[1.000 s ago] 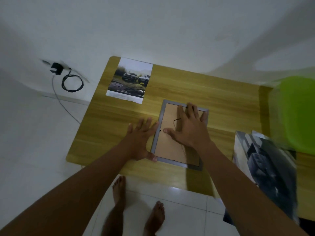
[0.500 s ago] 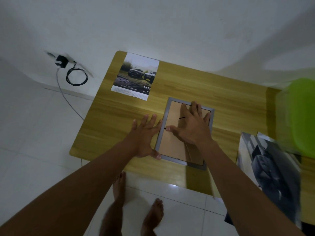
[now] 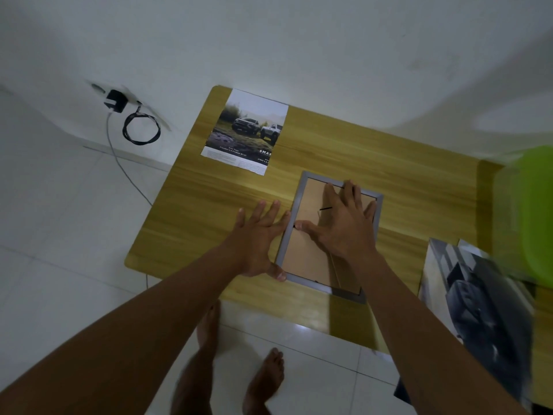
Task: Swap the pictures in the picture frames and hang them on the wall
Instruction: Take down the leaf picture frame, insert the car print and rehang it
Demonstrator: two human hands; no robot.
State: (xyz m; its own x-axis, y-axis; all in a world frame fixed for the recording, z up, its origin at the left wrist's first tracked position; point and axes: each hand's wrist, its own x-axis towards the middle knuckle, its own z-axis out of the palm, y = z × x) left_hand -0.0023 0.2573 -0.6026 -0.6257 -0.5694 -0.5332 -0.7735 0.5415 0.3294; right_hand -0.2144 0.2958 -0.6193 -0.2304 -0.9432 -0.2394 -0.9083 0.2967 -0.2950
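Face-down on the table [image 3: 389, 163], the grey picture frame [image 3: 302, 244] lies under the right hand [image 3: 344, 226], fingers [image 3: 348, 191] spread flat. Left hand [image 3: 258, 241], likewise flat, braces its left edge. Neither has shifted since earlier.

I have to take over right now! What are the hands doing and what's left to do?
Left hand: flat on the table, thumb at the frame's left edge.
Right hand: spread flat on the brown backing.
Frame: face down near the front edge.
Truck picture: loose at the far left corner. A dark picture lies at the right.
Left: secure the backing, hang the frames.
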